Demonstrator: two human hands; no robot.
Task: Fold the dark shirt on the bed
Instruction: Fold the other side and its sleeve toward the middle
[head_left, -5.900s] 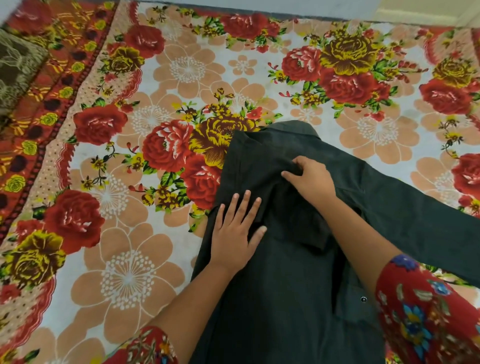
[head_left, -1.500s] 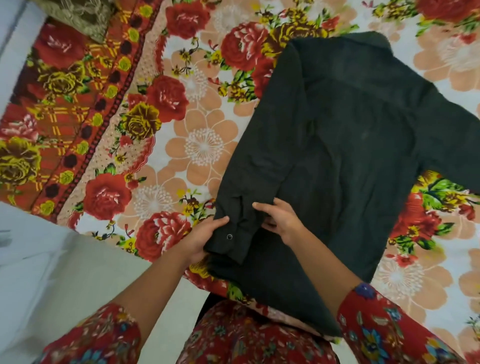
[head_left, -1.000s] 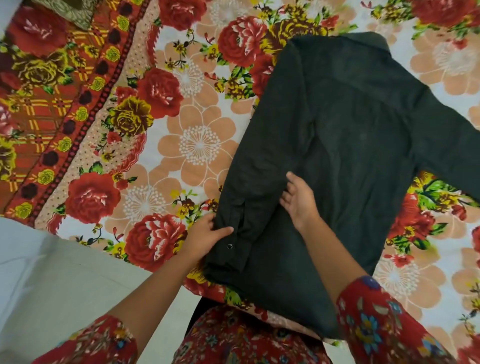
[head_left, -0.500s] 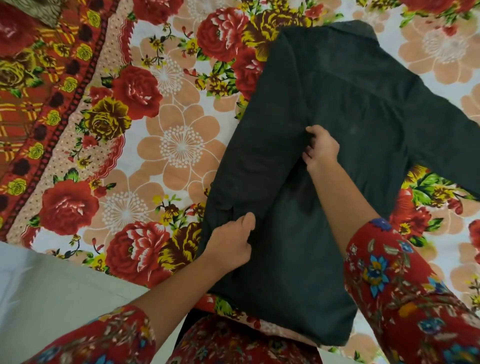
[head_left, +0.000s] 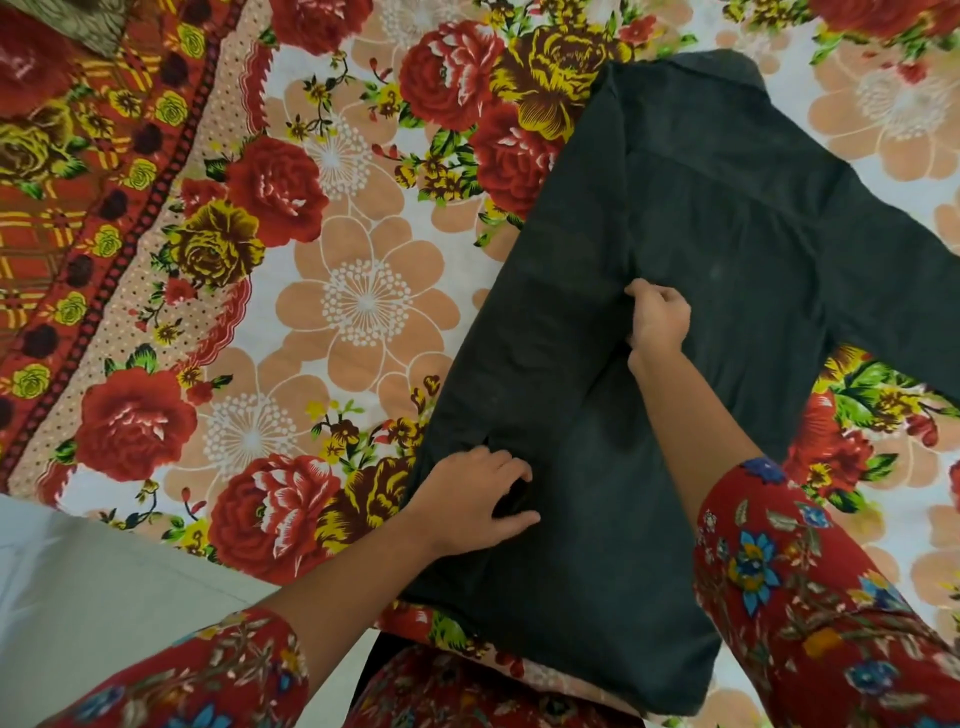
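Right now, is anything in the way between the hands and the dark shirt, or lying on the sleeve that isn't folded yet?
Nothing visible is in the way. The left hand and right hand both touch the dark shirt directly. The spread sleeve lies bare on the flowered bedsheet.

So the shirt (head_left: 727, 234) lies flat on the bed (head_left: 363, 312). The left hand (head_left: 467, 499) fingers (head_left: 511, 465) grip its folded side near the hem. The right hand (head_left: 657, 319) pinches further up mid-shirt, with the collar (head_left: 717, 65) beyond it and the loose sleeve (head_left: 909, 312) off right.
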